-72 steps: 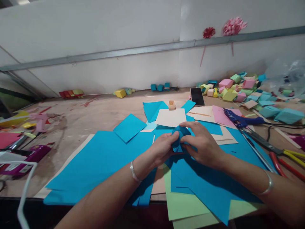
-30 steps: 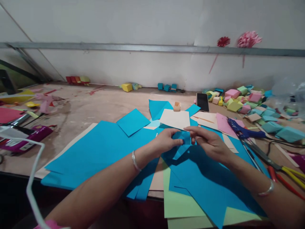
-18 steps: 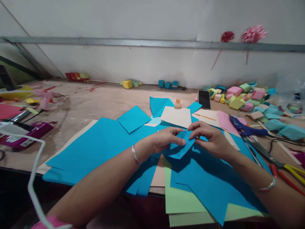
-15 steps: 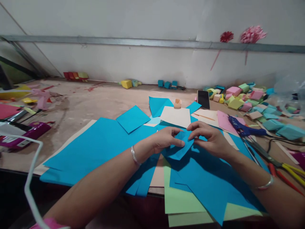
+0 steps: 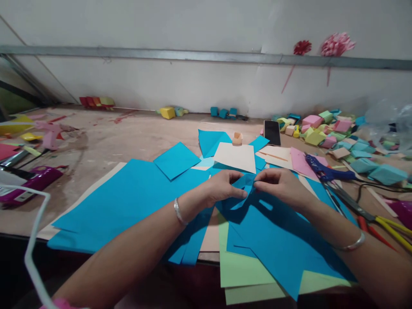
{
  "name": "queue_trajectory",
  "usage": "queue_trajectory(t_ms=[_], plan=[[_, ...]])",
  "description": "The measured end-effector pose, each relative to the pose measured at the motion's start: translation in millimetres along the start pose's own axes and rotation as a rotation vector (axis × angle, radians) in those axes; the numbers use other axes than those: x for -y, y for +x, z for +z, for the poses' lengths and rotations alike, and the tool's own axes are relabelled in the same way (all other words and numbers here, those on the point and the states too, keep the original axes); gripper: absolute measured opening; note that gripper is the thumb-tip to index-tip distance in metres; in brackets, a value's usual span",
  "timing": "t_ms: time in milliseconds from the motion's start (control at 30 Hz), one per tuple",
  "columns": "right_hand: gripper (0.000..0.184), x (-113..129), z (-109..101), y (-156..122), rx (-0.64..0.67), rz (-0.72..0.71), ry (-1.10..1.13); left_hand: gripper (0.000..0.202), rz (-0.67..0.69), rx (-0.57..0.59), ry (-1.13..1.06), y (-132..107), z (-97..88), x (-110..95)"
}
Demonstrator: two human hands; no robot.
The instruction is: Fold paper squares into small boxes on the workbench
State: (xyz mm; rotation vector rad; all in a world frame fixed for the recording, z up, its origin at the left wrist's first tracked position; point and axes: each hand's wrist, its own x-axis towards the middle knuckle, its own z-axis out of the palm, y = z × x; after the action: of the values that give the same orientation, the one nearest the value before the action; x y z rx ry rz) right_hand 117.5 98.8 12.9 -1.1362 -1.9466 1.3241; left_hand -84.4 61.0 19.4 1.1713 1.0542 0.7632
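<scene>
My left hand point(image 5: 222, 189) and my right hand point(image 5: 280, 186) meet above the table's middle, both pinched on a small folded blue paper piece point(image 5: 243, 191). Its lower corner hangs down between my thumbs. Under my hands lie large blue paper sheets point(image 5: 128, 206), with light green sheets point(image 5: 244, 274) sticking out at the near edge. A silver bangle sits on each wrist.
A phone point(image 5: 272, 132) leans behind cream sheets point(image 5: 234, 156). A blue glue gun point(image 5: 325, 171), scissors and pliers point(image 5: 380, 221) lie to the right. Folded paper boxes point(image 5: 334, 133) pile up at far right. A purple tool point(image 5: 28, 182) and a white cable point(image 5: 32, 240) are at left.
The blue piece went from a rounded bundle to a flatter fold, and my hands keep re-pinching it. My view shifted slightly; the sheets on the table stayed put.
</scene>
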Motion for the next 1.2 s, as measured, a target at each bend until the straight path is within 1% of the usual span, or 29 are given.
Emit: queue_trajectory(t_ms=[67,133,200,267,333,400,467,533,600,667,767,833,867,967,1000,1100,1200], plan=[[0.015,-2,3,1,-0.035,0.002,-0.014,0.025,0.022,0.002,0.011,1,0.1,0],[0.018,-6,6,1,-0.08,-0.05,-0.049,0.022,-0.004,0.01,0.024,1,0.4,0],[0.031,-9,7,2,-0.122,-0.113,-0.081,0.022,-0.062,-0.001,0.067,0,1.1,-1],[0.039,-10,9,1,-0.152,-0.144,-0.106,0.029,-0.09,-0.041,0.132,-1,2.1,-2],[0.038,-8,10,0,-0.177,-0.153,-0.131,0.035,-0.064,-0.085,0.177,-2,3.3,-3],[0.034,-6,11,-1,-0.193,-0.159,-0.124,0.04,-0.036,-0.107,0.172,-2,4.4,-2],[0.034,-4,10,-2,-0.189,-0.167,-0.065,0.038,-0.029,-0.082,0.118,-2,5.0,0],[0.034,-2,9,-2,-0.16,-0.17,0.011,0.031,-0.038,-0.034,0.034,0,5.0,2],[0.031,-2,7,-2,-0.121,-0.154,0.067,0.025,-0.052,-0.002,-0.042,2,4.6,3],[0.025,-1,5,-1,-0.089,-0.124,0.092,0.021,-0.057,-0.007,-0.079,3,4.1,4],[0.015,-1,4,1,-0.089,-0.094,0.065,0.018,-0.069,-0.038,-0.068,4,3.8,5],[0.014,0,5,1,-0.11,-0.083,0.059,0.018,-0.084,-0.045,-0.059,4,3.8,5],[0.016,1,5,1,-0.118,-0.074,0.074,0.018,-0.087,-0.047,-0.056,4,3.9,5],[0.035,3,4,1,-0.13,-0.031,0.152,0.016,-0.08,-0.059,-0.034,4,4.5,4],[0.038,3,4,1,-0.134,-0.014,0.177,0.014,-0.076,-0.071,-0.026,4,4.8,3],[0.035,2,5,2,-0.128,0.028,0.229,0.01,-0.047,-0.107,-0.006,4,6.2,2],[0.035,0,8,2,-0.113,0.032,0.201,0.012,-0.033,-0.114,-0.001,3,7.1,3]])
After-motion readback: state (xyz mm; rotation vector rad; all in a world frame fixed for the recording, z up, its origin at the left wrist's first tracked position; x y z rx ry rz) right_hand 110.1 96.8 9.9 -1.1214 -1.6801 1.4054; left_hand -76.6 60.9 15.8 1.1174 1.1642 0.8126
